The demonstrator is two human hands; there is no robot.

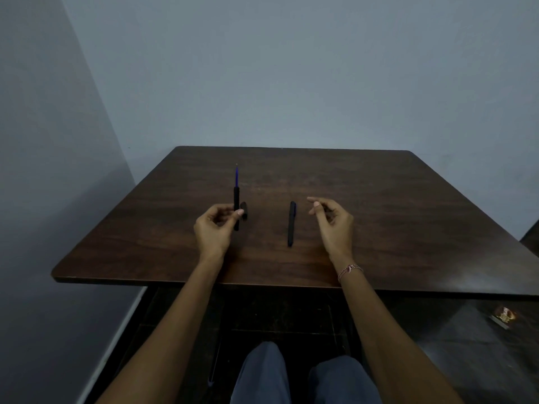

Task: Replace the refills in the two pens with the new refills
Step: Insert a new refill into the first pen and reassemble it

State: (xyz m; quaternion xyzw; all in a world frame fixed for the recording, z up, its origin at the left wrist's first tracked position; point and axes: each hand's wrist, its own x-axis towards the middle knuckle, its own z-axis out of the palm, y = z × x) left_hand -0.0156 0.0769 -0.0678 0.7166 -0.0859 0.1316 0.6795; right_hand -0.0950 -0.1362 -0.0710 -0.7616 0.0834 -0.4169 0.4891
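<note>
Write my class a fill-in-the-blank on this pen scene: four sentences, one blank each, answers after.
The left hand holds a pen with a ____ refill sticking out.
The right hand holds ____.
The other pen lies on the table ____ the two hands.
The bracelet is on the ____ wrist.
Answers: blue, nothing, between, right.

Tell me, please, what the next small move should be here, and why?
Probably bring the right hand, which is empty, across to pinch the blue refill. It juts well out of the black barrel that the left hand pinches, so that pen looks unfinished; the second pen lies on the table.
</note>
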